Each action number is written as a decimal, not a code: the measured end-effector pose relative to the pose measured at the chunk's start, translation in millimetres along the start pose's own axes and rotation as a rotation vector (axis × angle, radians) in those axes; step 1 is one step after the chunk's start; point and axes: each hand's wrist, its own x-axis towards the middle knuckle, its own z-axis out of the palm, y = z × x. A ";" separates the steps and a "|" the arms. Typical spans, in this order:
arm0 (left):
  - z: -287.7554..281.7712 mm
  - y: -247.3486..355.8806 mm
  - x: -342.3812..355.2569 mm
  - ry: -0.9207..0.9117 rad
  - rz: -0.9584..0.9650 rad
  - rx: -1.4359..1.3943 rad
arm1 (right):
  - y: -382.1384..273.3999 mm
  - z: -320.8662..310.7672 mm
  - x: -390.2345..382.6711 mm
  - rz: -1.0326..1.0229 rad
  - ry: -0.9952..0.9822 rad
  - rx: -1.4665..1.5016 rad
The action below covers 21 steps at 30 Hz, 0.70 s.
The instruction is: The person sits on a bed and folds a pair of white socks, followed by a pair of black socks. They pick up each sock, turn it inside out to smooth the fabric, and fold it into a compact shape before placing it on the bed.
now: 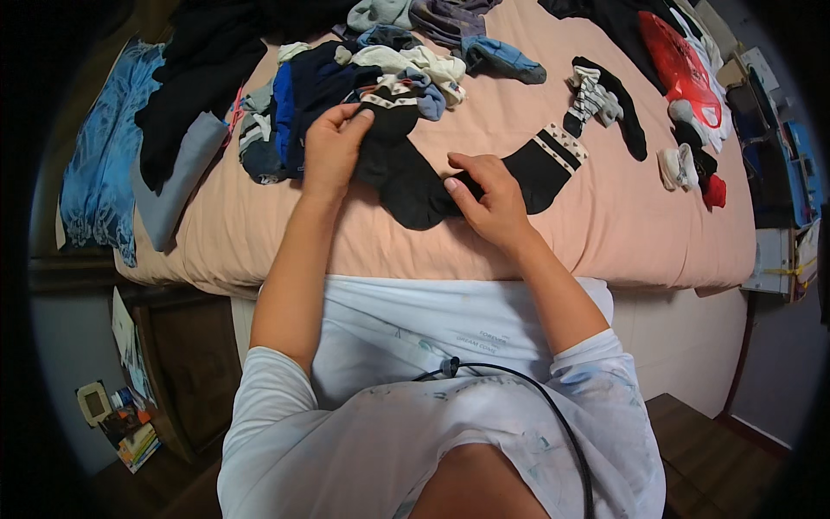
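Near the middle of the bed, my left hand (335, 147) pinches a black sock (411, 190) close to its white cuff, which has dark marks. That sock bends down toward the right, its foot part lying on the sheet. A matching black sock (540, 177) lies to the right, its patterned cuff pointing to the upper right. The toe ends of both meet at my right hand (493, 195). Its thumb and forefinger are apart, resting at the black fabric; the other fingers are partly hidden.
Beyond my left hand lies a pile of mixed socks and clothes (311, 95). Striped and black socks (590, 99) lie at the right, with small white and red items (679, 169) farther over. A red plastic bag (679, 69) sits at the far right. Folded garments (177, 177) hang over the left side.
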 end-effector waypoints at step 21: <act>44.0 18.9 -54.0 -0.389 -0.174 -0.241 | -28.0 -23.4 5.1 0.519 -0.094 1.448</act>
